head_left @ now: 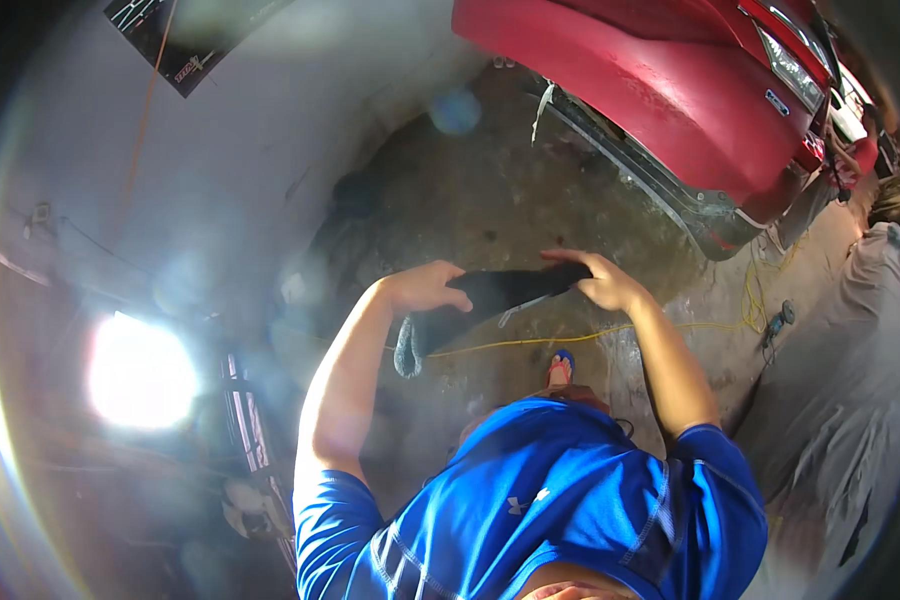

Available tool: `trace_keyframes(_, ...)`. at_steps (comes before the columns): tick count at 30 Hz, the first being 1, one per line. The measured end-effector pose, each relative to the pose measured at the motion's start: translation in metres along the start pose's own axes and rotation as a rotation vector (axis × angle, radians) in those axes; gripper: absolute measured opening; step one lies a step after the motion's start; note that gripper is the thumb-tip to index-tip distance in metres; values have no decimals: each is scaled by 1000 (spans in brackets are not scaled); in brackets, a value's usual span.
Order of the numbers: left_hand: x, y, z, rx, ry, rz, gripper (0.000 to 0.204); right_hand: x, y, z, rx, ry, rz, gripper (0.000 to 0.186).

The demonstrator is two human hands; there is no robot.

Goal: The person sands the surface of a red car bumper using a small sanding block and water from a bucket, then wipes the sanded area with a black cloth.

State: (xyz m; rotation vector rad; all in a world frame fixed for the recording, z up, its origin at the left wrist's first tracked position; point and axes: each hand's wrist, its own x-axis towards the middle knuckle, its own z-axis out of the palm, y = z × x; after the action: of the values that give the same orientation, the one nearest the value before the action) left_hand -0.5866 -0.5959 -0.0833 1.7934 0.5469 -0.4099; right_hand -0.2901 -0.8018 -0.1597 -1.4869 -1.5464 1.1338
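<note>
Both hands [420, 287] hold a dark cloth [510, 291] between them.

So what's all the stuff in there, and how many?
Car: one, red, upper right
Cloth: one, dark, between the hands
Long cord: one, yellow, across the middle
Likely power tool: one, blue, right side
Sheet: one, grey, lower right
Panel: one, dark, top left
Light: one, white, left
Floor: one, brownish grey, middle
Wall: one, grey, upper left
Edges: some things too blurry
Shirt: one, blue, bottom
Sandal: one, red-blue, lower middle
Left hand: one, bare, cloth's left
Right hand: one, bare, cloth's right
</note>
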Motion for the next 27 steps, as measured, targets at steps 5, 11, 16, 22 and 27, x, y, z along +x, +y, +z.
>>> trace_keyframes(5, 22, -62, 17, -438, 0, -93, 65, -15, 6, 59, -519, -106, 389, 87)
trace_keyframes(11, 27, 12, 37, -370, -305, 32, 80, 7, -31, 122, -89, 411, -204, 99)
trace_keyframes(16, 19, 32, 17, -183, -304, 81, 75, 9, 3, 65, 192, 367, -114, 54)
trace_keyframes(22, 45, 62, 17, 269, -320, -126, 45, -15, -5, 18, 59, 298, -137, 39)
trace_keyframes(27, 72, 104, 31, 390, -125, -105, 32, -35, -30, 6, -356, 246, 90, 35)
